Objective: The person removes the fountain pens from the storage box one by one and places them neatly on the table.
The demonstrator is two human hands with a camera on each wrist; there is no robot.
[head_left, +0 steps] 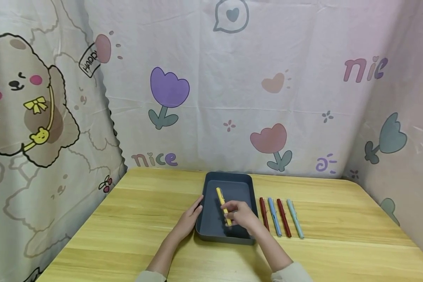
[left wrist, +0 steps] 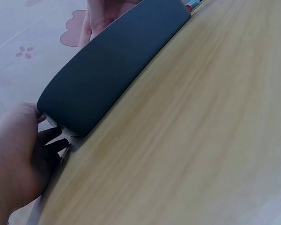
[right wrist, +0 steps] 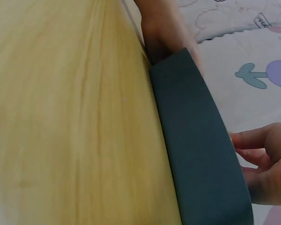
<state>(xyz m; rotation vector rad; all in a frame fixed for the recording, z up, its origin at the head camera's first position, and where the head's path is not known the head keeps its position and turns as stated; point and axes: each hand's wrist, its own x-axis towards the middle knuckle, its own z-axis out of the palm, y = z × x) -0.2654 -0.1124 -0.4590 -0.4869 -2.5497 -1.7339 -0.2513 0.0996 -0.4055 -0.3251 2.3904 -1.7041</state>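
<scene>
A dark grey rectangular tray [head_left: 237, 192] lies on the table. My right hand [head_left: 243, 214] pinches a yellow pen [head_left: 220, 194] over the tray's inside, its far end leaning left. Fingers extended, my left hand [head_left: 188, 220] rests against the tray's left wall. To the right of the tray, a dark red pen [head_left: 263, 211], a blue pen [head_left: 274, 217], another dark red pen [head_left: 284, 218] and a light green pen [head_left: 295, 219] lie side by side. In the right wrist view the tray wall [right wrist: 196, 140] hides the yellow pen and part of my right hand [right wrist: 267, 159].
The wooden table [head_left: 144, 196] extends to both sides of the tray. A printed cloth [head_left: 211, 98] with flowers and lettering hangs behind it, and a bear-patterned cloth [head_left: 38, 215] hangs along the left.
</scene>
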